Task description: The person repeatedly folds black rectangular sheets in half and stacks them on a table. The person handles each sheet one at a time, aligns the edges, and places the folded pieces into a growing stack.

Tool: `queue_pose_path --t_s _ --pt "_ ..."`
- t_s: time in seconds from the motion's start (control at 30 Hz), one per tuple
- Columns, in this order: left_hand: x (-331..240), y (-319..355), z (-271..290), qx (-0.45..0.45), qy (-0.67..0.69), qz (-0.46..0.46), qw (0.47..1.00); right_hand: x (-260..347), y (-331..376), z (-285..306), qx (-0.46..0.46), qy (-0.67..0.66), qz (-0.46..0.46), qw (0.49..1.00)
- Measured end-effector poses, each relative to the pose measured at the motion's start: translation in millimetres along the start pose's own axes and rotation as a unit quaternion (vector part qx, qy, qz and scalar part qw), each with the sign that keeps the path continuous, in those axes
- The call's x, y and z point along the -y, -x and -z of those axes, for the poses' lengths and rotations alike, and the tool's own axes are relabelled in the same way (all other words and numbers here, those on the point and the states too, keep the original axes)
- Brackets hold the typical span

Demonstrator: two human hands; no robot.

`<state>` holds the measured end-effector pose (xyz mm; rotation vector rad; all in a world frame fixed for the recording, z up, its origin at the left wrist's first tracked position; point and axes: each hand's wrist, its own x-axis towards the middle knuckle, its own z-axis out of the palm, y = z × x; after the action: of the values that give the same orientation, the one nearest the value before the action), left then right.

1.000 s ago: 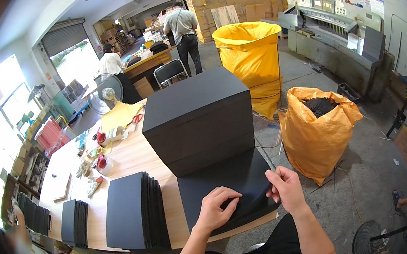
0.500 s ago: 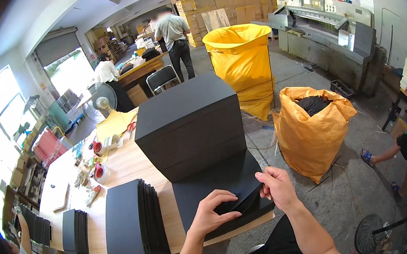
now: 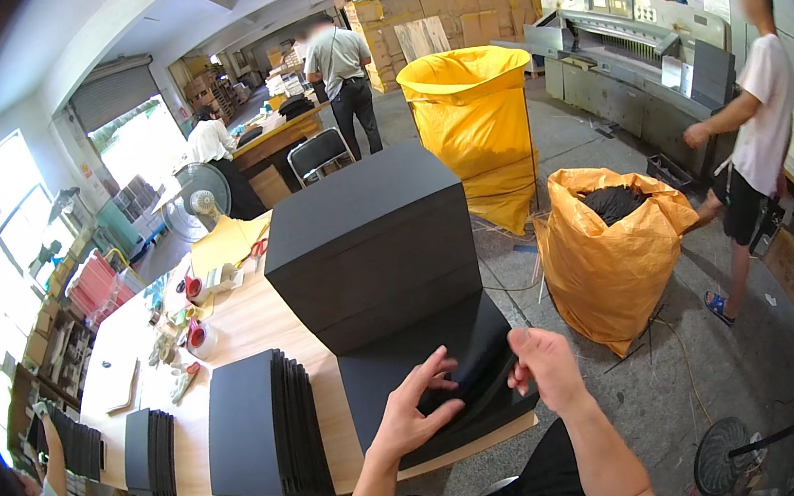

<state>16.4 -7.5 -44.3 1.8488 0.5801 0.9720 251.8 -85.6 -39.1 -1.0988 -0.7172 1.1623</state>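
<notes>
A low stack of black sheets [image 3: 382, 372] lies in front of me at the table's edge. Its near right edge is lifted and curled. At that edge is my right hand [image 3: 550, 368], fingers curled and closed on the black sheet's corner; the exact grip is partly hidden. My left hand [image 3: 415, 408] hovers over the stack's near side, thumb and fingers spread, holding nothing. Behind the low stack rises a tall block of black sheets [image 3: 379, 260]. To the left stand a fanned pile of black boards [image 3: 251, 426] and a smaller pile of black boards [image 3: 146, 453].
The wooden table [image 3: 178, 390] also carries tape rolls [image 3: 200, 339], red-handled scissors [image 3: 258, 249] and yellow paper [image 3: 225, 238]. Right of it stand an orange sack [image 3: 610, 268] of black scraps and a tall yellow bag [image 3: 472, 132]. A person [image 3: 755, 119] walks at the right; other people are farther off.
My left fingers have spread and lifted a little from the sheets. My right hand has shifted slightly right, its thumb raised. At the right, a person has come upright into view beside the orange sack.
</notes>
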Motion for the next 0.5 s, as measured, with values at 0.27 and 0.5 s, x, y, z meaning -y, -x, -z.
queue_pose_path --t_s 0.27,0.5 --pt "1.4 0.7 7.1 0.079 -0.151 -0.061 0.984 7.9 -5.1 -6.5 -0.004 0.022 0.001 1.0" --pt "14.1 3.1 9.9 0.062 -0.091 -0.024 0.994 3.5 -4.5 -2.5 0.005 0.011 0.009 1.0"
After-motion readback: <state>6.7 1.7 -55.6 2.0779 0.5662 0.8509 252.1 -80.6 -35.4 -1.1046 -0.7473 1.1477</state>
